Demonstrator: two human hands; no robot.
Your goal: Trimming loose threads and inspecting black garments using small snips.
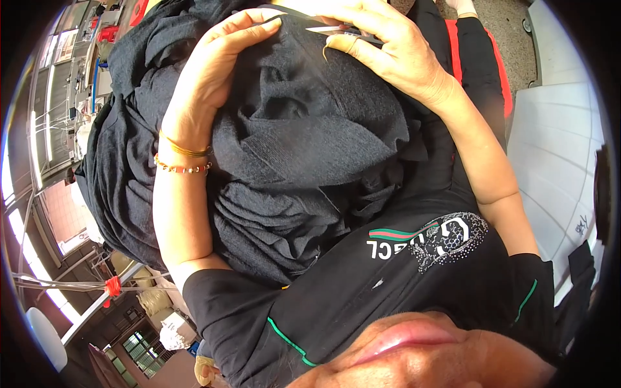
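A big heap of dark grey knit fabric (304,149) lies over my lap and fills the middle of the view. At its far edge my left hand (236,42) is closed on the cloth, thumb on top and fingertips partly hidden. My right hand (394,52) holds a small pair of thread snips (321,29), their pale pointed tip turned left toward my left hand. Most of the snips is hidden by my fingers. The blade sits just over the fabric edge between both hands; I cannot tell whether it touches the cloth. A thin yellowish strip hangs by my right thumb.
More dark fabric (123,161) bulges out on the left. To the right stands a white tiled-looking panel (550,149) by a speckled floor (508,39). A pale pole with a red tie (113,286) crosses the lower left. Another person's foot (462,8) shows at the top.
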